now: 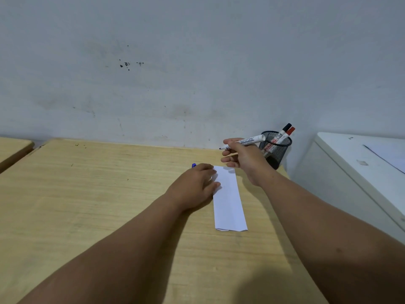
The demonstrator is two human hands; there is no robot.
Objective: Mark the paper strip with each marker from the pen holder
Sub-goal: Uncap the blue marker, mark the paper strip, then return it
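A white folded paper strip [229,200] lies lengthwise on the wooden table [98,194]. My left hand [195,186] rests flat on the strip's far left edge, and a blue cap [194,165] peeks out beyond its fingers. My right hand [241,155] hovers above the strip's far end, gripping an uncapped white marker [245,142] with its tip pointing left. Behind it a black mesh pen holder [275,149] stands at the table's far right corner, holding a black-capped marker [285,130] and a red-capped marker [289,132].
A grey stained wall [175,73] rises right behind the table. A white cabinet [359,172] stands past the table's right edge. Another wooden surface [13,148] shows at far left.
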